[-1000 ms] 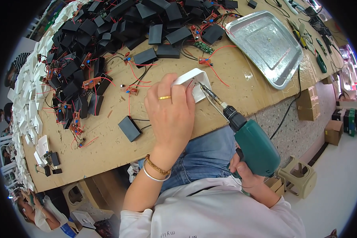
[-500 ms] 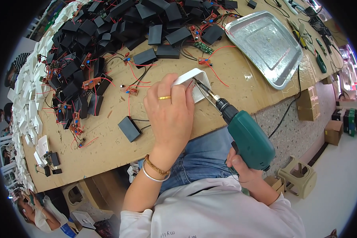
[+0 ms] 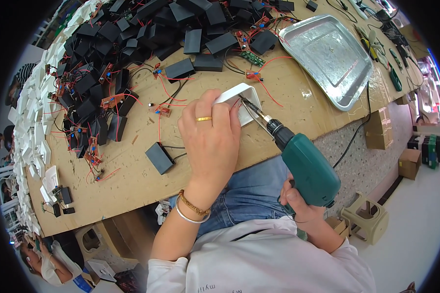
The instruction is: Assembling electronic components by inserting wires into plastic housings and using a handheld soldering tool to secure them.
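My left hand (image 3: 210, 124), with a ring and bracelets at the wrist, is closed on a white plastic casing (image 3: 247, 91) tilted up on its edge over the cardboard. My right hand (image 3: 300, 201) grips the handle of a green pistol-shaped soldering gun (image 3: 310, 168). Its thin metal tip reaches inside the casing, beside my left fingers. What the tip touches in there is too small to make out. A black block (image 3: 159, 157) with two black leads lies left of my left wrist. Just beyond the casing rests a small circuit board (image 3: 252, 75) with red wires.
A heap of black blocks (image 3: 178, 36) with wired boards spreads over the far left. White casings (image 3: 29, 141) are piled along the left edge. A metal tray (image 3: 327, 58) lies at the far right, with pliers (image 3: 368, 49) beyond it. A beige stool (image 3: 364, 218) stands on the floor at right.
Almost nothing differs. The casing, both hands and the soldering gun keep their places, with only a very slight shift of the whole view.
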The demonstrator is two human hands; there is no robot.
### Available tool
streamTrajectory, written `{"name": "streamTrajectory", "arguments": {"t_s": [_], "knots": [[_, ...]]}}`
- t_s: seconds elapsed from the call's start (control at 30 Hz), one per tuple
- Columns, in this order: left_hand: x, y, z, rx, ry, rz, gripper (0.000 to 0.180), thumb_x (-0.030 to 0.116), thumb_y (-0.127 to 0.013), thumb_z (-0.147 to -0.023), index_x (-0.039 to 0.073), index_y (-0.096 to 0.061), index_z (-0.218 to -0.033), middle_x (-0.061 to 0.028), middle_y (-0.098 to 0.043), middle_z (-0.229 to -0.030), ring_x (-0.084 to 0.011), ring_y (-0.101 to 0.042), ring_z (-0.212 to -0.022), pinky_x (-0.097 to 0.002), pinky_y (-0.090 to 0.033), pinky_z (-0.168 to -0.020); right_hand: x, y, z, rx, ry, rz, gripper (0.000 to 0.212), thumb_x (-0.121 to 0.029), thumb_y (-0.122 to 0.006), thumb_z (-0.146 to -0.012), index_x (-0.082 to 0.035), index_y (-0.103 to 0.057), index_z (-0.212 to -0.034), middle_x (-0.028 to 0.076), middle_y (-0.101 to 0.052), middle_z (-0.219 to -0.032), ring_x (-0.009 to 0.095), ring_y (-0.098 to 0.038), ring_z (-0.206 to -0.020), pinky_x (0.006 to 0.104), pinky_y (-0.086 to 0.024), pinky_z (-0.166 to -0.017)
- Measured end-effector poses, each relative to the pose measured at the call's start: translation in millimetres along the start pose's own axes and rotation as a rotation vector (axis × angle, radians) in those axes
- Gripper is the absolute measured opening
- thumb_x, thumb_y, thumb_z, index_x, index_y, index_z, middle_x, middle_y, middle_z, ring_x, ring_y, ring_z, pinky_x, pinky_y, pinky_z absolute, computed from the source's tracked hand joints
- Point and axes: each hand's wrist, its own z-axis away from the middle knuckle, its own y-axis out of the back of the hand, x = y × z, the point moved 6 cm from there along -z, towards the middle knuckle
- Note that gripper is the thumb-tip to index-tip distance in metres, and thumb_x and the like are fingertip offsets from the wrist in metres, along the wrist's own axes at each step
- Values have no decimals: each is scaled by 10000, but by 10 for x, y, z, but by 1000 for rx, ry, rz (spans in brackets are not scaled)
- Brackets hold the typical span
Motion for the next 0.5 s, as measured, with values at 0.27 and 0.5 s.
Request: {"name": "streamTrajectory", "arguments": {"t_s": [0.27, 0.5], "knots": [[-8, -1, 2, 9, 7, -3, 200, 87, -665, -774, 36, -544, -924, -79, -548, -1123, -298, -513, -963, -415, -403, -780, -1, 23, 2, -38, 18, 36, 475, -134, -643, -842, 31, -428, -1232, 108, -527, -932, 150, -532, -605, 277, -468, -540], [-21, -12, 5, 1, 20, -7, 194, 93, -665, -779, 37, -546, -922, -76, -550, -1112, -292, -515, -962, -410, -406, -781, -119, -25, -49, -15, 38, 14, 434, -101, -625, -847, 36, -434, -1213, 122, -529, -952, 156, -532, -607, 292, -474, -545]]}}
